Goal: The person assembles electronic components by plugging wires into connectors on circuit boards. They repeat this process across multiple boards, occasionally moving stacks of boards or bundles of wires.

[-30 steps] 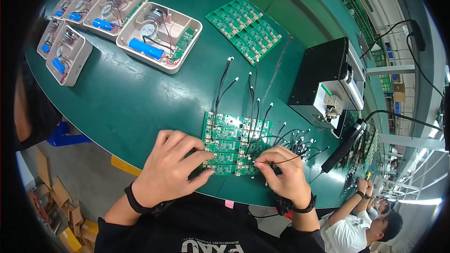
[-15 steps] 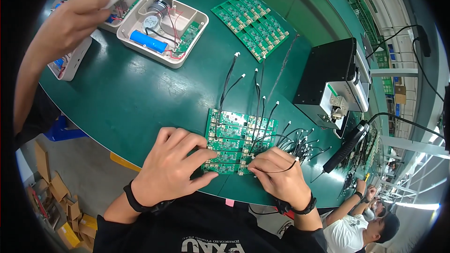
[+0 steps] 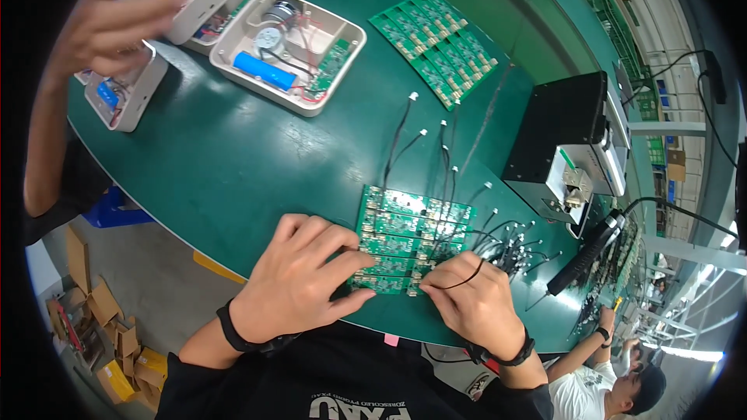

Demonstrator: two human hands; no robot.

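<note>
A green circuit board panel (image 3: pixel 393 245) lies on the table in front of me. My left hand (image 3: pixel 299 280) holds its left side, with curved fingertips and the thumb against the edge. My right hand (image 3: pixel 478 299) pinches a thin black wire (image 3: pixel 471 274) at the panel's lower right corner; the wire loops back over my fingers. The pinched end is hidden by my fingertips. Several black wires with white plugs (image 3: pixel 413 97) rise from the upper part of the panel. A pile of similar wires (image 3: pixel 510 253) lies just right of it.
A soldering iron (image 3: pixel 580 257) and a black boxy machine (image 3: pixel 564 140) stand at the right. Another board panel (image 3: pixel 432 47) lies farther back. Beige housings (image 3: pixel 311 105) with blue cells are at the far left, by another person's hand (image 3: pixel 117 23). A co-worker (image 3: pixel 595 381) sits at the right.
The view has shifted slightly, so the scene sits a little to the right. The other person's hand has come off the beige housing. My hands stay at the panel.
</note>
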